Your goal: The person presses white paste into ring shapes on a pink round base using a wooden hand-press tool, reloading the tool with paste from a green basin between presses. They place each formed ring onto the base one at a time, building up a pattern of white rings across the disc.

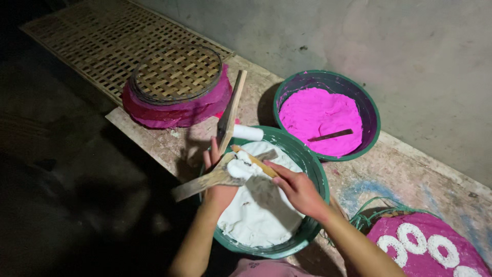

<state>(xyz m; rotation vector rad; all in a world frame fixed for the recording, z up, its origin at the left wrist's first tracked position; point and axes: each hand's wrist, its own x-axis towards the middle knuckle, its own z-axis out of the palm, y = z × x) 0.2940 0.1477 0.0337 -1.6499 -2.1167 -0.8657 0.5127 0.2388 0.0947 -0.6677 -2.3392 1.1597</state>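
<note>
Two basins: green, both right of centre; the nearer basin (pixel 319 180) holds white paste (pixel 259 213), the farther basin (pixel 373 115) in the upper right holds pink paste (pixel 318 115) with a dark stick (pixel 330 135) lying on it.
Left hand: the left hand (pixel 218 179), at centre frame over the nearer basin's left rim, is closed around a flat wooden paddle (pixel 205 183) bearing a lump of white paste.
Right hand: the right hand (pixel 297 190), just right of centre, grips a thin wooden stick (pixel 254 160) whose tip touches the lump on the paddle.
Upper left: a round woven tray (pixel 177 72) rests on a stack of pink sheets (pixel 174 113), with a large woven mat (pixel 92 41) behind.
Lower right: a pink sheet (pixel 389 236) carrying white rings (pixel 410 237).
Centre top: a wooden board (pixel 231 109) leans beside a white roll (pixel 248 133).
</note>
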